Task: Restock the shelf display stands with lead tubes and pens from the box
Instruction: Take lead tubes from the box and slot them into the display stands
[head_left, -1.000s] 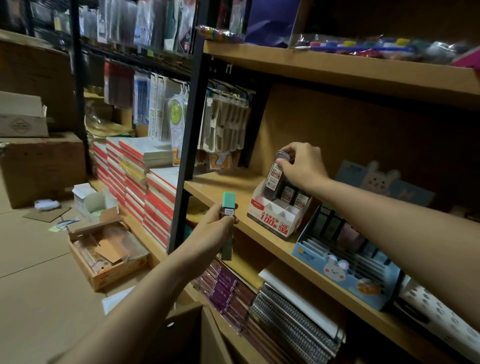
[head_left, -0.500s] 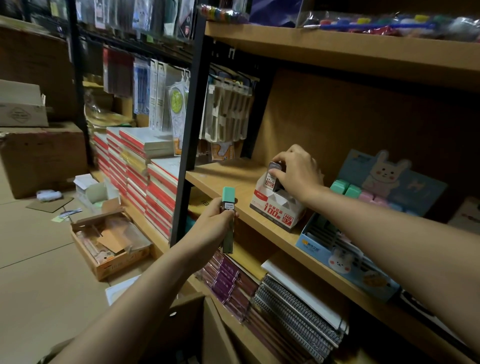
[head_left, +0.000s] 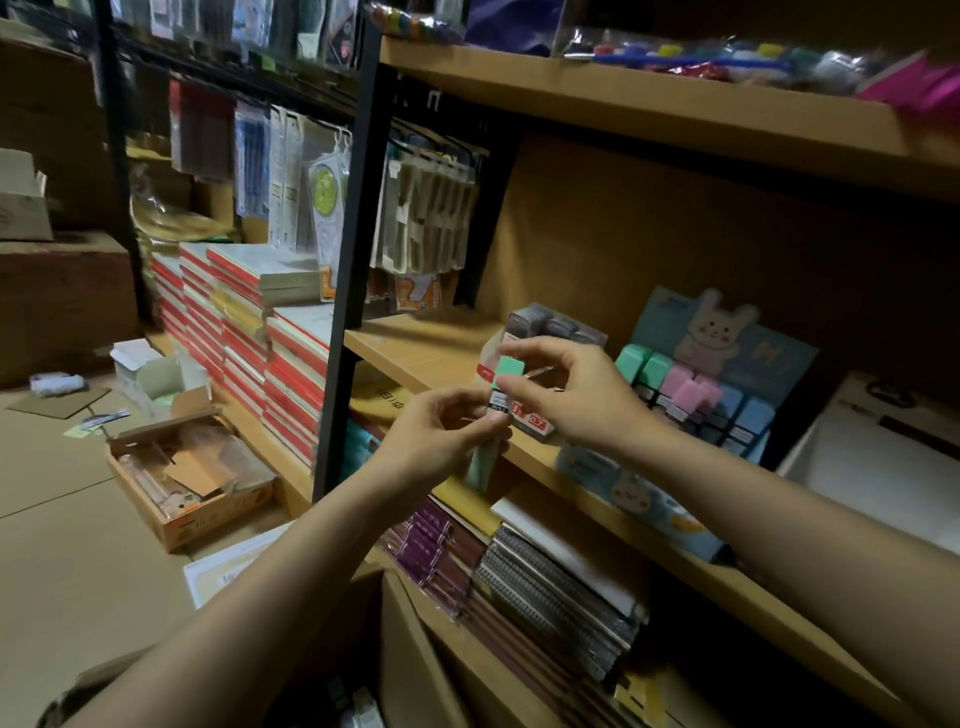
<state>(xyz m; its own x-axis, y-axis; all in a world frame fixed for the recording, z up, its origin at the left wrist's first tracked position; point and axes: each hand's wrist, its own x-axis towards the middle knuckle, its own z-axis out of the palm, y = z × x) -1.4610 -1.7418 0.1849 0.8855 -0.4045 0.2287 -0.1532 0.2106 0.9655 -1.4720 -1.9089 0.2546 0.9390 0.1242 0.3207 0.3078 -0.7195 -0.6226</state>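
nearby, bunny display stand (head_left: 727, 364), notebooks (head_left: 550, 587)

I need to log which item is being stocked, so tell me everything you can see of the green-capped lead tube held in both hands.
The lead tube is a slim, pale green, plastic-looking case with a brighter mint square cap and a small white-and-black label below it. It stands roughly upright in front of the shelf edge. The left hand grips its middle, hiding part of the body; the right hand pinches it at the cap. Its lower end pokes out below the left hand's fingers.
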